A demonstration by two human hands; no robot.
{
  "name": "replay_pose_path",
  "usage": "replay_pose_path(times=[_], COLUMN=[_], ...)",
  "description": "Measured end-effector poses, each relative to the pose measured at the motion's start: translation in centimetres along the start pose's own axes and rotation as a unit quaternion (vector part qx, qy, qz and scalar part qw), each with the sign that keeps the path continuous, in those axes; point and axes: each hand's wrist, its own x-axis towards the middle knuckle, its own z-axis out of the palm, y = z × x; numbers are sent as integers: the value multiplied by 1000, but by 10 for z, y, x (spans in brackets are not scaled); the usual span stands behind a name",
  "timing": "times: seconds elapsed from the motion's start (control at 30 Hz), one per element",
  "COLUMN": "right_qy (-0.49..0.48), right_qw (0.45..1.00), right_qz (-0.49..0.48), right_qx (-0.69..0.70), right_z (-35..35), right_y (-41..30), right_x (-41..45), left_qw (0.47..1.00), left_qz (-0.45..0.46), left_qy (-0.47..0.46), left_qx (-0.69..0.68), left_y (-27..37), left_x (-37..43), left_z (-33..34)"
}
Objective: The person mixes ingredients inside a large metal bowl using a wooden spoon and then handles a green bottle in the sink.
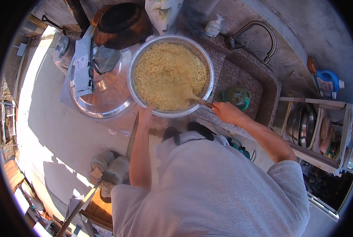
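Note:
A large round metal basin (209,68) stands in front of me, filled with a yellowish, crumbly grain-like food (167,71). My left hand (147,116) grips the near-left rim of the basin. In my right hand (227,112) is the handle of a spoon or spatula (200,101), held over the near-right rim. Its head is sunk in the food, so its shape cannot be seen. Haze like steam blurs the surface around it.
Right of the basin is a stone sink (253,86) with a curved faucet (272,38) and a green-tinted plastic bottle (237,97). A soap pump bottle (213,27) stands behind. At left, a large metal lid (105,100) carries a grey packet (83,68); a blackened pot (121,25) sits beyond.

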Motion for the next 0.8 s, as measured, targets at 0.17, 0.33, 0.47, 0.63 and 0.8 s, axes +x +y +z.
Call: replay_pose_path(times=[0.17, 0.33, 0.47, 0.63, 0.8], right_qy=[110, -31, 43, 95, 41], right_qw=[989, 980, 988, 987, 978], right_qz=[-77, 70, -53, -123, -57], right_qx=[62, 183, 140, -46, -194], right_z=[39, -22, -12, 32, -6], right_y=[1, -30, -23, -37, 15], right_x=[57, 25, 18, 19, 17], left_qw=[1000, 1000, 1000, 998, 999], left_qz=[15, -15, 9, -29, -18], left_qy=[-18, 11, -4, -3, -2], left_qx=[7, 7, 29, 60, 38], left_y=[7, 6, 7, 5, 5], left_x=[0, -9, -10, -5, -8], left_z=[10, 7, 14, 3, 8])
